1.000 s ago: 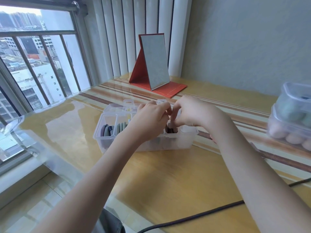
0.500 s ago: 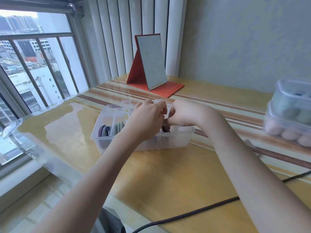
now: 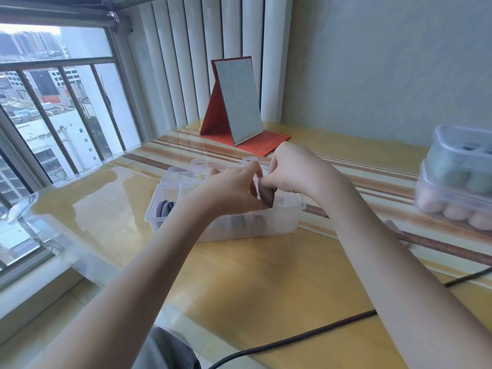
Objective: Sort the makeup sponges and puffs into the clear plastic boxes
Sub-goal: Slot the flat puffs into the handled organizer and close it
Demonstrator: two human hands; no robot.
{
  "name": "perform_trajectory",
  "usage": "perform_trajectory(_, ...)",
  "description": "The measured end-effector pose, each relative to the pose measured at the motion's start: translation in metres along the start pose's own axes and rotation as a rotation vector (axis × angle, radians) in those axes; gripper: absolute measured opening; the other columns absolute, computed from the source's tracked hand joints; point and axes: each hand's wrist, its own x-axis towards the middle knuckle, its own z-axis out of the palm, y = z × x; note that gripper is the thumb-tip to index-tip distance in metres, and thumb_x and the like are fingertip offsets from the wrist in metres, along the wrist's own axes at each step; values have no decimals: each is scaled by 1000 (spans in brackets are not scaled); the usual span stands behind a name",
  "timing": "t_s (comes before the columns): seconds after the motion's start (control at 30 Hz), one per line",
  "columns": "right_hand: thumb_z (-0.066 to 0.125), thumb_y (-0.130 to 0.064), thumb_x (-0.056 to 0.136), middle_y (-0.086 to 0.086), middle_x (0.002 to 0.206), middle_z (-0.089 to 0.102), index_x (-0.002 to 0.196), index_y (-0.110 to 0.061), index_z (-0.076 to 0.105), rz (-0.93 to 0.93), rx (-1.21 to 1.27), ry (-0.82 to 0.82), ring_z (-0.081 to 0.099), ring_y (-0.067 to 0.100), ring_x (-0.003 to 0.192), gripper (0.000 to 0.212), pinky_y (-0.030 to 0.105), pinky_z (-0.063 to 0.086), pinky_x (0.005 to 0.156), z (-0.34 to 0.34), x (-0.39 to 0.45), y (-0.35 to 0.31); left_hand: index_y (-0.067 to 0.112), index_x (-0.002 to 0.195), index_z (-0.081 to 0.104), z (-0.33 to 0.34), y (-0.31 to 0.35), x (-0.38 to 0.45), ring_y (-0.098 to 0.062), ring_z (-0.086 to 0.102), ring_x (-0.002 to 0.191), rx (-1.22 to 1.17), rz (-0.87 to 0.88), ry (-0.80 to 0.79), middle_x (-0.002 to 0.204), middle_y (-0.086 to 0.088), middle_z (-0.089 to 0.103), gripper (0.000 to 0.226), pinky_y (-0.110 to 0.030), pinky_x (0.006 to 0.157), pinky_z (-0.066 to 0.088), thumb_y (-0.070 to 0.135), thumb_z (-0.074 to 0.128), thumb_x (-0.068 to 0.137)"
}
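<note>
Your right hand [image 3: 295, 169] pinches the top edge of a dark brown makeup puff [image 3: 267, 196], holding it edge-down above the right end of the clear plastic box [image 3: 288, 218] on the tabletop [image 3: 266, 272]. Your left hand [image 3: 231, 189] reaches in just beside it, fingers curled toward the same puff and touching its upper edge; whether that grip has truly closed on the puff cannot be told from here. At the box's left end, a row of grey and purple puffs [image 3: 164, 208] stands on edge in one compartment. The box's hinged lid [image 3: 198, 166] lies open behind it. Well off to your right, two stacked clear boxes [image 3: 458, 179] hold green sponges above and pink ones below. A red folding mirror [image 3: 237, 102] stands at the back, and a black cable [image 3: 306, 334] runs along the near edge.
</note>
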Motion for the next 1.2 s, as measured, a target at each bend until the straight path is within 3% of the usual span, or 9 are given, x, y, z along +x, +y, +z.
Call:
perform_trajectory(0.17, 73, -17, 75, 4, 71, 62, 66, -15, 65, -34, -5, -65, 51, 20, 60, 12, 23, 34, 51, -2, -3, -1, 14, 110, 50, -15, 7, 7, -21, 53, 99, 40, 78, -40, 107, 1, 60, 50, -40, 88, 45, 31, 75, 70)
perform_trajectory(0.33, 67, -22, 76, 4, 72, 62, 68, -14, 63, -59, -3, 7, 55, 23, 65, 12, 25, 37, 53, -2, -5, -4, 14, 106, 52, -21, 7, 6, -21, 45, 97, 160, 108, 49, 108, -3, 47, 55, -34, 84, 43, 31, 84, 65)
perform_trajectory(0.47, 62, -25, 82, 3, 62, 54, 62, -15, 51, -66, -47, -35, 48, 23, 58, 25, 24, 36, 53, 1, -5, -4, 19, 95, 69, -27, 13, 7, -19, 52, 93, 277, 118, 24, 98, 0, 60, 32, -36, 86, 48, 34, 81, 69)
perform_trajectory(0.57, 62, -28, 87, 2, 68, 52, 63, -20, 41, -81, -111, -140, 49, 23, 68, 33, 28, 39, 62, 1, -7, -5, 26, 85, 75, -28, 14, 9, -17, 57, 94, 352, 91, -12, 91, 6, 68, 23, -40, 87, 49, 44, 78, 71)
perform_trajectory(0.7, 72, -23, 79, 2, 71, 58, 70, -16, 53, -62, -135, -168, 54, 23, 68, 23, 28, 42, 62, 3, -2, -3, 21, 94, 73, -24, 12, 11, -19, 55, 99, 374, 67, -40, 97, 4, 65, 31, -39, 87, 46, 45, 73, 75)
perform_trajectory(0.83, 69, -22, 80, -1, 64, 48, 60, -23, 40, -68, -114, -156, 44, 19, 61, 36, 28, 39, 66, 3, -2, -5, 15, 106, 65, -16, 14, 15, -22, 49, 101, 376, 28, -9, 105, -1, 57, 33, -39, 85, 44, 38, 66, 81)
perform_trajectory(0.97, 72, -29, 79, 2, 65, 51, 74, -10, 55, -23, -88, -174, 44, 20, 57, 25, 24, 34, 53, 1, -1, -2, 6, 100, 66, -10, 13, 18, -27, 49, 103, 325, 0, 1, 84, 0, 42, 38, -44, 89, 45, 40, 68, 82)
perform_trajectory(1.03, 71, -31, 81, 2, 63, 48, 80, -10, 60, -31, -83, -194, 39, 18, 53, 24, 24, 29, 47, -1, -3, -1, 5, 101, 65, -9, 11, 19, -30, 47, 111, 318, -11, -9, 89, -4, 43, 43, -50, 94, 43, 42, 69, 81)
perform_trajectory(1.2, 69, -32, 82, 4, 64, 48, 85, -4, 68, -34, -21, -162, 39, 18, 56, 28, 25, 28, 48, -6, -5, -1, 13, 110, 64, -11, 12, 13, -29, 42, 119, 365, -28, -42, 114, -8, 48, 43, -47, 94, 40, 49, 58, 88)
